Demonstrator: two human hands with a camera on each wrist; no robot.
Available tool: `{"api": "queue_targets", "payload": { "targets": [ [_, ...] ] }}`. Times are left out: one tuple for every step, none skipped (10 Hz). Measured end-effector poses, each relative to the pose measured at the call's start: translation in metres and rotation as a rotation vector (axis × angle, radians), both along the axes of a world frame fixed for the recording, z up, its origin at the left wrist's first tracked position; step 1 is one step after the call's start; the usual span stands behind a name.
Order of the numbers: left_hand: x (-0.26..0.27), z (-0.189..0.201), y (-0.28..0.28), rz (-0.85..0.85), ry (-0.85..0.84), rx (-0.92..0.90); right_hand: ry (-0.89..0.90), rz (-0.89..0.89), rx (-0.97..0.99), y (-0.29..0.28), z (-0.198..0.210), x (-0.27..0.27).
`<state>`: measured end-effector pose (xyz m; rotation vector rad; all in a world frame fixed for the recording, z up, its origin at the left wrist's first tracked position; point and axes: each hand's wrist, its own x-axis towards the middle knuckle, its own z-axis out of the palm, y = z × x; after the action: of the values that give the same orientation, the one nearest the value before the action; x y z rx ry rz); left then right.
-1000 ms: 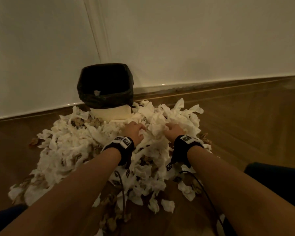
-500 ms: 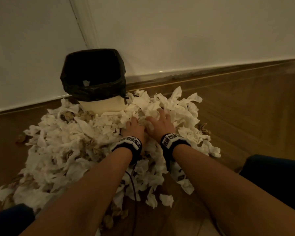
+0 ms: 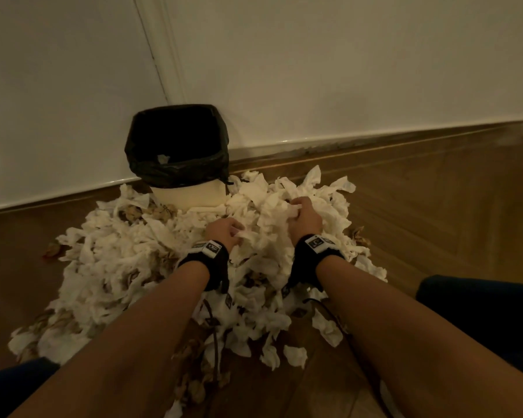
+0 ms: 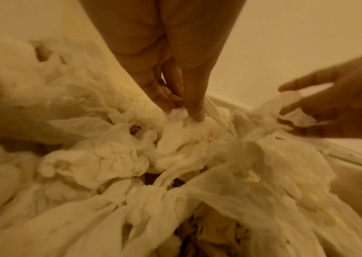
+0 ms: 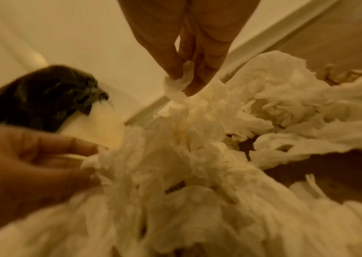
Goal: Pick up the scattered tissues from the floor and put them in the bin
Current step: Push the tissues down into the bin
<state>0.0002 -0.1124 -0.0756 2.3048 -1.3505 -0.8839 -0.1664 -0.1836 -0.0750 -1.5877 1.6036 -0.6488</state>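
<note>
A big heap of crumpled white tissues (image 3: 127, 267) covers the wooden floor in front of a cream bin (image 3: 191, 194) lined with a black bag (image 3: 175, 143). One scrap of tissue lies inside the bag. My left hand (image 3: 224, 232) sits low on the heap's middle, fingers curled into a tuft of tissue (image 4: 180, 113). My right hand (image 3: 304, 215) is a little farther and to the right, pinching a wad of tissue (image 5: 177, 83) between thumb and fingers. Both hands are just in front of the bin, to its right.
The bin stands in a corner of white walls (image 3: 344, 70) with a baseboard. Bare wooden floor (image 3: 435, 206) spreads to the right. Brown crumpled bits (image 3: 52, 248) lie mixed into the heap and at its left edge. My dark-clad knees (image 3: 480, 309) flank the pile.
Both hands lay flat and close together on the heap half a second ago. Now their fingers have curled round tissue, and the right hand has shifted right and slightly up.
</note>
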Motion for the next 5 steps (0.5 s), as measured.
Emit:
{"api": "queue_targets", "payload": {
  "targets": [
    [0.007,0.011,0.009,0.067,0.087,-0.036,-0.213,-0.139,0.162,0.003,0.011,-0.002],
    [0.015,0.02,0.015,0.146,0.22,-0.102,-0.304,-0.171,0.262,0.0,0.027,-0.005],
    [0.017,0.035,0.019,0.22,0.316,-0.177,-0.446,-0.21,0.379,0.005,0.058,-0.005],
    [0.015,0.056,0.022,0.341,0.509,-0.279,-0.379,-0.116,0.324,0.009,0.087,-0.002],
    [0.006,0.095,0.027,0.343,0.502,-0.305,-0.452,-0.03,0.28,0.011,0.114,0.001]
  ]
}}
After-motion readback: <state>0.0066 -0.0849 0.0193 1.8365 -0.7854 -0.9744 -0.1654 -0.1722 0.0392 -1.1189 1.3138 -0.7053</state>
